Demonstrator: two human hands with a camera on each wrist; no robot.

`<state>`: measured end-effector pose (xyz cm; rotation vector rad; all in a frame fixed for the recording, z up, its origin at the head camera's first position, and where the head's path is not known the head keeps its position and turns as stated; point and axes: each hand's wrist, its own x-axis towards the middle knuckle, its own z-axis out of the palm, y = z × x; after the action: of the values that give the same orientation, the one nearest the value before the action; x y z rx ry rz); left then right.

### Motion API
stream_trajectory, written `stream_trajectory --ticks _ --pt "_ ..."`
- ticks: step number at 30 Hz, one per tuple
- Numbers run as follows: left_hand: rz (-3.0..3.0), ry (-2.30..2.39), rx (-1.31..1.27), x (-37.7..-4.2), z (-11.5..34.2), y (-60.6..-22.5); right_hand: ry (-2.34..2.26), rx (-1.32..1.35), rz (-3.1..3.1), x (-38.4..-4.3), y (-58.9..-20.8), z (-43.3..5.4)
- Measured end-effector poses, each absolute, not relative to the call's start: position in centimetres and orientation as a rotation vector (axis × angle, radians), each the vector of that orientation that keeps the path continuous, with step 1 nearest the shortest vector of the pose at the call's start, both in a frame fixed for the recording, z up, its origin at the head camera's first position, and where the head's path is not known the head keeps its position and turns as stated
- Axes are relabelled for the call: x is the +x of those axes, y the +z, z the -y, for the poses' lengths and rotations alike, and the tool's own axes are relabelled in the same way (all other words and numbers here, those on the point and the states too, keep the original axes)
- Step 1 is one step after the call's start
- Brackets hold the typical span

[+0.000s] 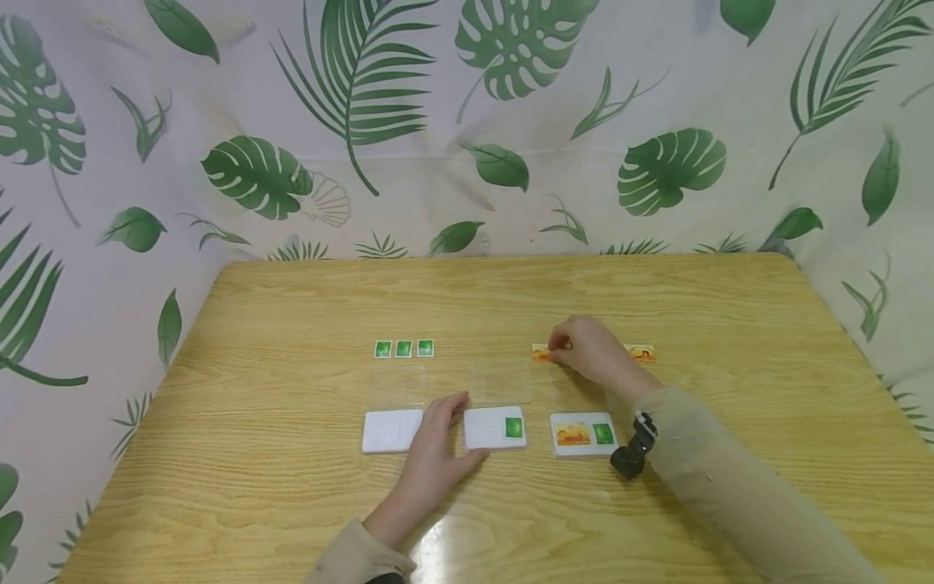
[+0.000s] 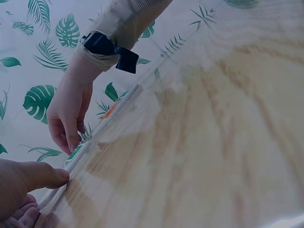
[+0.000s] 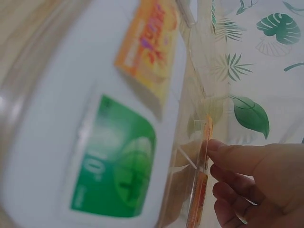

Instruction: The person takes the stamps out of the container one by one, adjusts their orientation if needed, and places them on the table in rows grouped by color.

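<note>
Behind the wood-grain table (image 1: 219, 405) and along its left and right sides extends a white backdrop (image 1: 569, 174) printed with green monstera leaves (image 1: 671, 166), palm fronds (image 1: 357, 65) and a pale seashell outline (image 1: 328, 201); a bright reflection (image 1: 430, 543) marks the tabletop's near part.

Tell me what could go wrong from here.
The right grip seems to pinch an orange stamp; being small, it could slip or bend.

The left grip spans the middle card, so a careless squeeze or tug might shift it.

The black wrist camera shows close to the right card and might knock it if that arm drops.
</note>
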<state>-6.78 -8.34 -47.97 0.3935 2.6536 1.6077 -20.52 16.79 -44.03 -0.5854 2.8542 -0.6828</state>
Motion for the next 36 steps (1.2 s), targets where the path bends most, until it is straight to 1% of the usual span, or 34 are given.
stream_trajectory --ticks 11,15,19,27,33,36 --pt "-2.655 1.604 0.397 -6.8 8.3 -48.1 -0.741 -0.432 -2.828 -20.3 -42.7 -16.4" --pt "-2.659 1.6 0.397 -6.8 8.3 -48.1 -0.776 -0.44 -2.837 -20.0 -41.8 -16.0" --pt "-2.658 1.598 0.395 -6.8 8.3 -48.1 -0.813 -0.511 -2.856 -19.3 -41.1 -15.4" --pt "-2.653 1.59 0.38 -6.8 8.3 -48.0 -0.912 -0.836 -2.788 -16.5 -41.3 -13.8" --pt "-2.657 1.583 0.381 -6.7 8.3 -47.9 -0.882 -0.856 -2.68 -14.6 -42.0 -12.8" --pt "-2.655 1.584 0.385 -6.7 8.4 -48.0 -0.833 -0.941 -2.683 -13.9 -42.4 -12.5"
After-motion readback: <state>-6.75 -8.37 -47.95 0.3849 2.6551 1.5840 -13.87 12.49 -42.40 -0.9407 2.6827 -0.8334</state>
